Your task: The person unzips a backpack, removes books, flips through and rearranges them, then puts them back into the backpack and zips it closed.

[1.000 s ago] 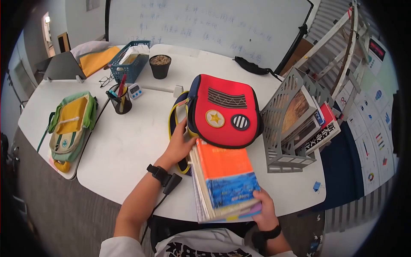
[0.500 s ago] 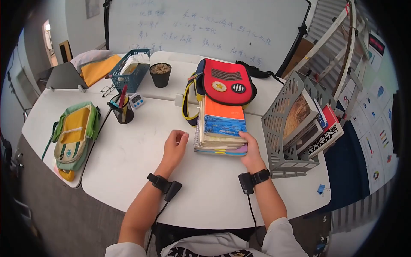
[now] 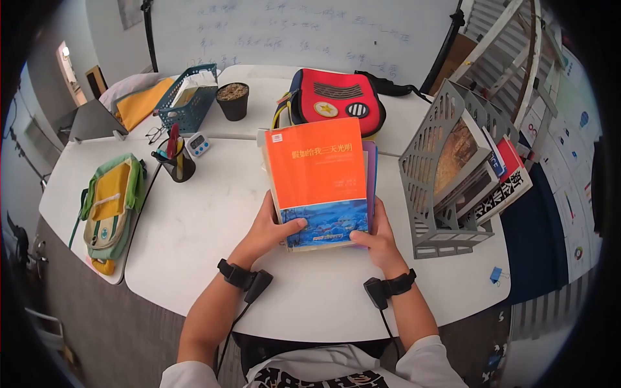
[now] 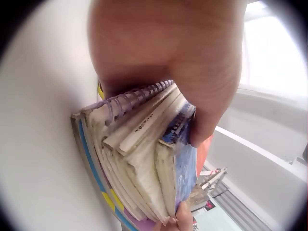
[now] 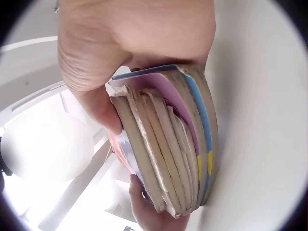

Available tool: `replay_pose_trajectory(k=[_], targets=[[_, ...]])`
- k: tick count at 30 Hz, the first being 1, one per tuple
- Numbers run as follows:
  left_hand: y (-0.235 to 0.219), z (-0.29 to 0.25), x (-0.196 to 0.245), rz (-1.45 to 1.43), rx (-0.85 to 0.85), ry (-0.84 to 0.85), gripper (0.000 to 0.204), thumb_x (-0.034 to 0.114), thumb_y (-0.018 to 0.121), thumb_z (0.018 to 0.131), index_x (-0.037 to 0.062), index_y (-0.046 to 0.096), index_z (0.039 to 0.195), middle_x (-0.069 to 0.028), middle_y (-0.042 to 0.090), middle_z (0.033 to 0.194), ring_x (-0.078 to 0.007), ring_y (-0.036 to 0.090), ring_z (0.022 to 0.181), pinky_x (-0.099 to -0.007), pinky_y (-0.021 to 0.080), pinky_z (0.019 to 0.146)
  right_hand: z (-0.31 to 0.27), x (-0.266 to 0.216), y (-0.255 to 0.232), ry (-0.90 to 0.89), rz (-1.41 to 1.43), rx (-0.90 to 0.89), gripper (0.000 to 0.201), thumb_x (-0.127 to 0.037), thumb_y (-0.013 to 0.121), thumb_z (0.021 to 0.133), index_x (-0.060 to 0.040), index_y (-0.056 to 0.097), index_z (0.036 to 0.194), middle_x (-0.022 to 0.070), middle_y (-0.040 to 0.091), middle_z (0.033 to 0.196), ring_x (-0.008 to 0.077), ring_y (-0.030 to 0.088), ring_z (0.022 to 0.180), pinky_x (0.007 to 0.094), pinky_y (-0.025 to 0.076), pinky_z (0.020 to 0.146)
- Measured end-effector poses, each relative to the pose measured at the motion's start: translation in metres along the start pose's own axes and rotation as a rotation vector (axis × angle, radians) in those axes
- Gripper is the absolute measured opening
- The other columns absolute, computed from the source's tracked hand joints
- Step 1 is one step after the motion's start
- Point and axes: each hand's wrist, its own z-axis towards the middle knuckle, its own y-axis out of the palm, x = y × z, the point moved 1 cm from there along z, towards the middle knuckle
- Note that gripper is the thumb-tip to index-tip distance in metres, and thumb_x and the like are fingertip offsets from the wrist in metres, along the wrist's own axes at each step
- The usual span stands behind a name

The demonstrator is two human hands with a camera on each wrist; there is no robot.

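Note:
Both hands hold a thick stack of books (image 3: 317, 168), its upper end tipped up so the top cover faces the head camera. That top book is orange with a blue picture along the bottom. My left hand (image 3: 266, 227) grips the left side, thumb over the cover; my right hand (image 3: 378, 238) does likewise on the right. In the left wrist view a purple spiral binding (image 4: 137, 96) shows along the stack's side. Purple and blue covers (image 5: 195, 108) lie at the underside in the right wrist view. Behind the stack lies a red backpack (image 3: 343, 97), partly hidden by it.
A grey file rack (image 3: 446, 242) with books and magazines stands at right. On the left are a green backpack (image 3: 113, 207), a pen holder (image 3: 178, 169) and a small timer (image 3: 198, 144). Farther back stand a teal basket (image 3: 194, 107) and a plant pot (image 3: 233, 105).
The backpack moved away from me, and my left hand left its side. That hand then joined my right hand on the books, whose upper end has come up in front of the backpack.

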Motion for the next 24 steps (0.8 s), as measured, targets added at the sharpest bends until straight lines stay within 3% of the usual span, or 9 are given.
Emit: replay_pose_trajectory(k=[3, 7, 9, 12, 16, 19, 22, 24], targets=[[0.006, -0.001, 0.004, -0.060, 0.003, 0.058, 0.093, 0.014, 0.078, 0.076, 0.0032, 0.018, 0.146, -0.0140, 0.036, 0.144, -0.0254, 0.034, 0.137, -0.0398, 0.029, 0.112, 0.003, 0.001, -0.007, -0.077, -0.125, -0.035, 0.092, -0.009, 0.075, 0.071, -0.0039, 0.021, 0.145, 0.0142, 0.038, 0.140, 0.0244, 0.039, 0.132, 0.0390, 0.030, 0.110], [0.006, -0.003, 0.001, 0.097, 0.002, 0.185, 0.090, 0.014, 0.077, 0.075, 0.0026, 0.020, 0.144, -0.0160, 0.038, 0.142, -0.0262, 0.035, 0.136, -0.0405, 0.030, 0.111, 0.001, -0.001, -0.012, -0.126, -0.227, -0.028, 0.094, -0.011, 0.076, 0.072, -0.0042, 0.019, 0.146, 0.0146, 0.036, 0.143, 0.0256, 0.035, 0.135, 0.0421, 0.027, 0.112], [0.007, -0.002, 0.006, 0.120, -0.043, 0.229, 0.101, 0.017, 0.081, 0.074, 0.0043, 0.014, 0.148, -0.0116, 0.031, 0.148, -0.0244, 0.027, 0.140, -0.0405, 0.022, 0.115, 0.000, -0.008, -0.014, -0.202, -0.341, -0.054, 0.098, -0.013, 0.078, 0.071, -0.0039, 0.018, 0.147, 0.0147, 0.036, 0.143, 0.0274, 0.034, 0.136, 0.0443, 0.025, 0.113], [0.006, -0.001, 0.011, 0.012, -0.059, 0.292, 0.108, 0.021, 0.085, 0.069, 0.0040, 0.013, 0.149, -0.0116, 0.031, 0.148, -0.0240, 0.027, 0.140, -0.0404, 0.022, 0.115, -0.003, -0.021, -0.009, -0.168, -0.236, -0.056, 0.103, -0.016, 0.081, 0.069, -0.0042, 0.016, 0.148, 0.0145, 0.038, 0.143, 0.0282, 0.034, 0.137, 0.0442, 0.023, 0.113], [0.006, -0.001, 0.009, 0.025, -0.058, 0.268, 0.114, 0.021, 0.088, 0.065, 0.0038, 0.012, 0.148, -0.0114, 0.032, 0.147, -0.0239, 0.029, 0.139, -0.0399, 0.025, 0.114, -0.006, -0.024, -0.008, -0.161, -0.182, -0.062, 0.102, -0.017, 0.084, 0.066, -0.0037, 0.021, 0.145, 0.0142, 0.040, 0.141, 0.0278, 0.035, 0.135, 0.0445, 0.024, 0.113], [0.009, -0.007, 0.010, 0.078, -0.041, 0.196, 0.104, 0.022, 0.089, 0.065, 0.0027, 0.020, 0.141, -0.0147, 0.037, 0.140, -0.0234, 0.035, 0.134, -0.0396, 0.029, 0.112, -0.007, -0.026, -0.011, -0.144, -0.261, -0.122, 0.097, -0.015, 0.086, 0.065, -0.0033, 0.027, 0.141, 0.0136, 0.042, 0.139, 0.0260, 0.038, 0.133, 0.0424, 0.026, 0.112], [0.013, -0.009, 0.013, 0.097, -0.024, 0.188, 0.099, 0.021, 0.088, 0.067, 0.0035, 0.021, 0.137, -0.0147, 0.040, 0.136, -0.0223, 0.037, 0.132, -0.0393, 0.031, 0.111, -0.008, -0.021, -0.007, -0.116, -0.325, -0.079, 0.088, -0.012, 0.084, 0.069, -0.0030, 0.030, 0.138, 0.0126, 0.044, 0.137, 0.0240, 0.040, 0.131, 0.0392, 0.029, 0.111], [0.014, -0.009, 0.011, 0.075, -0.012, 0.220, 0.097, 0.020, 0.086, 0.070, 0.0028, 0.019, 0.138, -0.0146, 0.040, 0.137, -0.0222, 0.037, 0.132, -0.0383, 0.032, 0.109, -0.009, -0.020, -0.004, -0.190, -0.353, -0.012, 0.085, -0.011, 0.082, 0.073, -0.0030, 0.029, 0.139, 0.0119, 0.045, 0.135, 0.0225, 0.042, 0.129, 0.0368, 0.030, 0.110]])
